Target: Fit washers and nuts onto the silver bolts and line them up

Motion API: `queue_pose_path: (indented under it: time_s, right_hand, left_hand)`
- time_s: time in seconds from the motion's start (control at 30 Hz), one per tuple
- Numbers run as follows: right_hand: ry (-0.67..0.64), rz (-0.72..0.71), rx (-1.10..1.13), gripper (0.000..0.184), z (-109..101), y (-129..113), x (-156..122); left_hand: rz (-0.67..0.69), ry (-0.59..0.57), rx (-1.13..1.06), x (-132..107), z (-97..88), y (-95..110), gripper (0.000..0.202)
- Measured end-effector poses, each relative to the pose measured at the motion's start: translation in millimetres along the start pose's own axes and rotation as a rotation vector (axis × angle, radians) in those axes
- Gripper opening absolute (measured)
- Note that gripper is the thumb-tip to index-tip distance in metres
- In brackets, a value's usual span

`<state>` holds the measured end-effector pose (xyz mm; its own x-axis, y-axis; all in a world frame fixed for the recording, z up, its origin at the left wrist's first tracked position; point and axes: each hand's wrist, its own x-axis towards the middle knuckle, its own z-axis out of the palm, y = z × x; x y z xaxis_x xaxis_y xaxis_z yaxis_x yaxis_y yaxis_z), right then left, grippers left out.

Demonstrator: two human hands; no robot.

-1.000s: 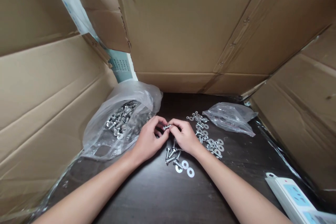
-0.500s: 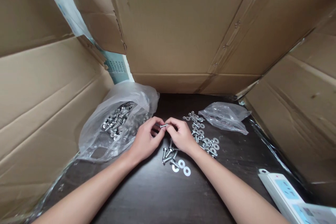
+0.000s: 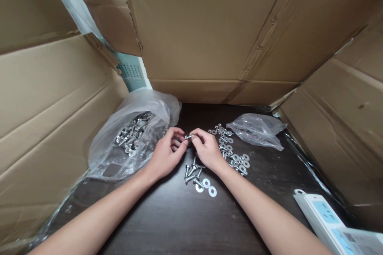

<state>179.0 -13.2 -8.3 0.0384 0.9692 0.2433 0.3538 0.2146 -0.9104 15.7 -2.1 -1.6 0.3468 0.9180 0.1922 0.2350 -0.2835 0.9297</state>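
Observation:
A small silver bolt (image 3: 189, 137) lies level between my two hands, above the dark table. My right hand (image 3: 207, 149) pinches one end of it between thumb and forefinger. At the other end, the thumb and forefinger of my left hand (image 3: 169, 149) close around the bolt's tip, while the other fingers curl loosely. Whether a nut sits on the bolt is too small to tell. Just below the hands is a group of bolts (image 3: 190, 173) with several flat washers (image 3: 212, 191) beside it. Right of my right hand spreads a mixed pile of washers, nuts and bolts (image 3: 236, 161).
An open clear plastic bag (image 3: 98, 155) full of metal fasteners (image 3: 131, 133) stands at the left. A crumpled clear bag (image 3: 257, 127) lies at the back right. Near the right front is a white power strip (image 3: 323, 217). Cardboard walls (image 3: 209, 28) enclose the dark table (image 3: 167, 223).
My hands have come slightly apart around the bolt, so more of its shank shows. The whole view has shifted a little; the piles look the same.

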Motion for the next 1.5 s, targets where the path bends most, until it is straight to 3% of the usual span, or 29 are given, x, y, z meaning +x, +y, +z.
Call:
queue_pose_path:
  time_s: [0.87,1.5]
  right_hand:
    - [-0.030,-0.007,-0.016,0.019,-0.1,-1.2,-0.6]
    - [-0.050,-0.091,-0.089,0.024,-1.4,-7.2,-4.1]
  left_hand:
    - [-0.015,-0.008,-0.057,0.7,-0.7,0.7,0.016]
    - [0.021,0.015,-0.045,0.2,-1.2,-0.9,0.011]
